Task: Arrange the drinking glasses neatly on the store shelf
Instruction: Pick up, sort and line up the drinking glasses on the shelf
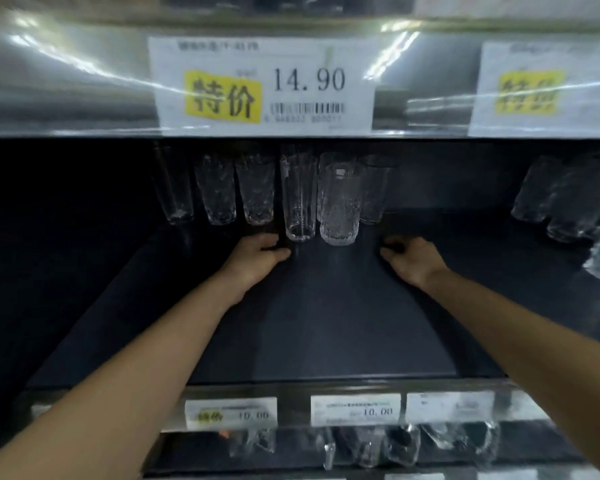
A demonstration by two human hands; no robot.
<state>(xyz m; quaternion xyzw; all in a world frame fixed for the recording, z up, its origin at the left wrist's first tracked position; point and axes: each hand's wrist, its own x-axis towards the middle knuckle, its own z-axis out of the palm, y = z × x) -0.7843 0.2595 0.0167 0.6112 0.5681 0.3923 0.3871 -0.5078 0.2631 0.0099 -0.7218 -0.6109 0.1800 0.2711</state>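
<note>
Several clear drinking glasses stand in a row deep on the dark shelf. A tall smooth glass and a textured glass stand furthest forward, side by side. My left hand reaches in just left of the tall glass, fingers loosely curled, holding nothing. My right hand sits right of the textured glass, fingers curled inward, also holding nothing. Neither hand touches a glass. More patterned glasses stand to the left in the shadow.
Another group of glasses stands at the shelf's right end. An upper shelf edge with a 14.90 price tag hangs low above. Price labels line the front rail; more glassware sits on the shelf below.
</note>
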